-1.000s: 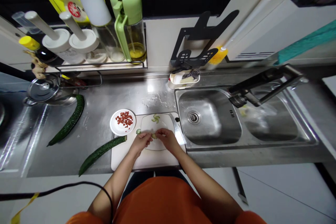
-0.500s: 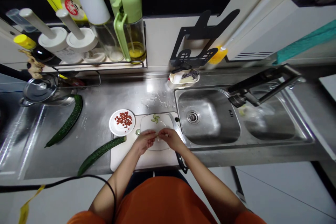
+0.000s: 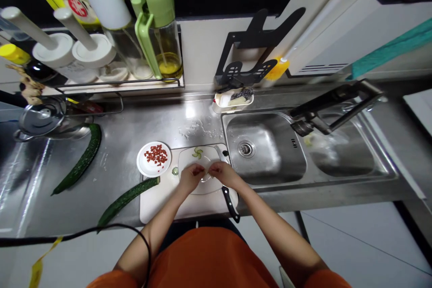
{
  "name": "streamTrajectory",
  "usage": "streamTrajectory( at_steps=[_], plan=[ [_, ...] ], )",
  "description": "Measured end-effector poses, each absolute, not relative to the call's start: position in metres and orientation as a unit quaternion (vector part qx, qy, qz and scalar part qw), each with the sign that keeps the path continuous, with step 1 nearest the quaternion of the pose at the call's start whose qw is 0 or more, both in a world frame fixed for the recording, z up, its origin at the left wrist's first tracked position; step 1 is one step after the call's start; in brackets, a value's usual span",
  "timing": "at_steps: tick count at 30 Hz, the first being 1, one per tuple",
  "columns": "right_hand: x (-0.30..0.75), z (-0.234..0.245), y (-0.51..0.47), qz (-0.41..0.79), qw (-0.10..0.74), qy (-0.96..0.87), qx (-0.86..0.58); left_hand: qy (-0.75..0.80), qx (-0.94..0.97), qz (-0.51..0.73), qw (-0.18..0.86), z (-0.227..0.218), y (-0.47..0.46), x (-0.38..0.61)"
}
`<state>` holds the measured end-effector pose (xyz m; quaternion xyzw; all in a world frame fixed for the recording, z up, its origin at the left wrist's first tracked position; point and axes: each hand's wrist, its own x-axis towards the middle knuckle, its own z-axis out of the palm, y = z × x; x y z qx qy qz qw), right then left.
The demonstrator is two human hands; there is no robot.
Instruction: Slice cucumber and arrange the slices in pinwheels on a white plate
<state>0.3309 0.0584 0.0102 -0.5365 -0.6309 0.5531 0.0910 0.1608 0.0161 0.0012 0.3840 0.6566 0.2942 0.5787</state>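
My left hand (image 3: 191, 178) is closed in a pinch over a white plate (image 3: 184, 189); anything in its fingertips is too small to make out. Just beside it, my right hand (image 3: 223, 173) pinches what looks like a small pale cucumber slice. Green cucumber slices (image 3: 197, 152) lie in a fan near the plate's far edge. Beneath the plate is a pale cutting board (image 3: 158, 204). A knife with a black handle (image 3: 230, 204) rests along the right side, its blade partly behind my right hand. One cucumber end (image 3: 175, 171) sits left of the plate.
A white dish (image 3: 141, 168) of chopped red pieces (image 3: 157, 155) stands left of the board. One cut cucumber (image 3: 128, 200) touches the board, another cucumber (image 3: 79, 162) lies farther left. At right are a double sink (image 3: 266, 153) and a faucet (image 3: 327, 108). An oil bottle (image 3: 151, 22) stands on the shelf.
My hands, which met at the fingertips, are now slightly apart. My left hand has turned, with its fingers curled inward. The whole view has shifted a little.
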Motion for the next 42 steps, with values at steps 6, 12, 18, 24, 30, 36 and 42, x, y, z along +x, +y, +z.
streamTrajectory(
  at_steps=[6, 12, 18, 24, 30, 36, 42],
  plan=[
    [0.334, 0.019, 0.071, 0.406, -0.019, -0.729, -0.551, 0.678, 0.542, 0.199, 0.455, 0.004, 0.020, 0.176],
    [0.332, 0.029, 0.076, 0.248, -0.111, -0.811, -0.519, 0.672, 0.641, 0.116, 0.352, -0.001, 0.024, 0.190],
    [0.330, 0.028, 0.076, 0.187, -0.129, -0.849, -0.477, 0.670, 0.675, 0.122, 0.284, -0.013, 0.021, 0.196],
    [0.332, 0.026, 0.074, 0.147, -0.113, -0.866, -0.465, 0.668, 0.688, 0.184, 0.216, -0.020, 0.017, 0.195],
    [0.340, 0.020, 0.060, 0.132, -0.074, -0.853, -0.500, 0.617, 0.730, 0.212, 0.202, -0.025, 0.013, 0.193],
    [0.349, 0.008, 0.019, 0.106, -0.028, -0.838, -0.535, 0.603, 0.746, 0.217, 0.182, -0.027, 0.011, 0.189],
    [0.349, -0.008, -0.003, 0.095, -0.065, -0.829, -0.546, 0.602, 0.749, 0.218, 0.170, -0.028, 0.012, 0.187]
  ],
)
